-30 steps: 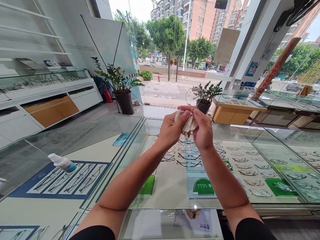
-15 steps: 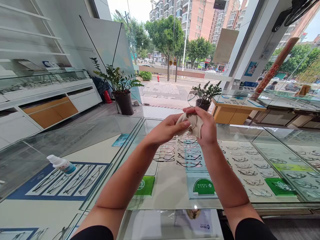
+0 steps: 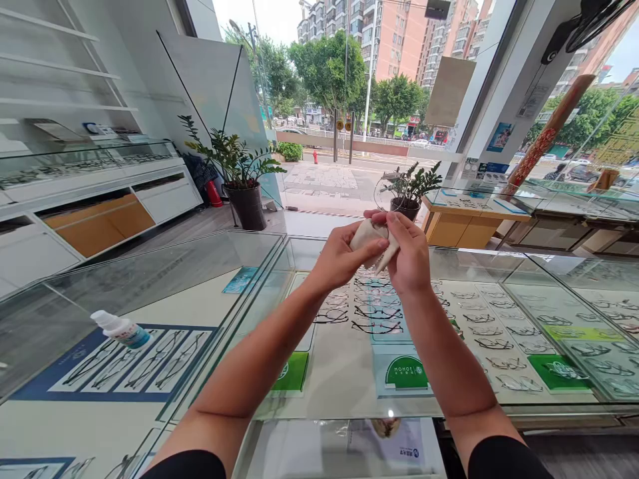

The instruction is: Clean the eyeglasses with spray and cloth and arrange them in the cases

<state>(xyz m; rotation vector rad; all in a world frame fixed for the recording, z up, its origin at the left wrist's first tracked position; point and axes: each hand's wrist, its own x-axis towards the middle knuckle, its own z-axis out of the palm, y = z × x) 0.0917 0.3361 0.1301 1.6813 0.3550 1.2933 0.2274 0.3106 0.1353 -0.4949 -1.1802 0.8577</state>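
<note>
Above the glass counter, both my hands are closed around a beige cloth [image 3: 364, 241]. My left hand [image 3: 339, 261] pinches it, thumb laid across the front. My right hand [image 3: 411, 258] closes on the cloth's other side, its fingertips meeting the left ones at the top. A pair of eyeglasses [image 3: 382, 193] with a thin rim sticks up past the fingers, one clear lens showing against the plant behind. Cloth and fingers hide the rest of the frame, so exactly where each hand grips it is unclear.
A white spray bottle [image 3: 120, 329] stands on the glass at the left. Beneath the glass counter top [image 3: 329, 392] lie rows of eyeglasses [image 3: 378, 313] and a green sign [image 3: 407, 372]. Potted plants [image 3: 245, 199] stand beyond, before the shop window.
My left hand has shifted slightly right, its thumb sliding across the cloth toward my right hand. The cloth is folded differently, with a corner now hanging down. Both hands keep their hold.
</note>
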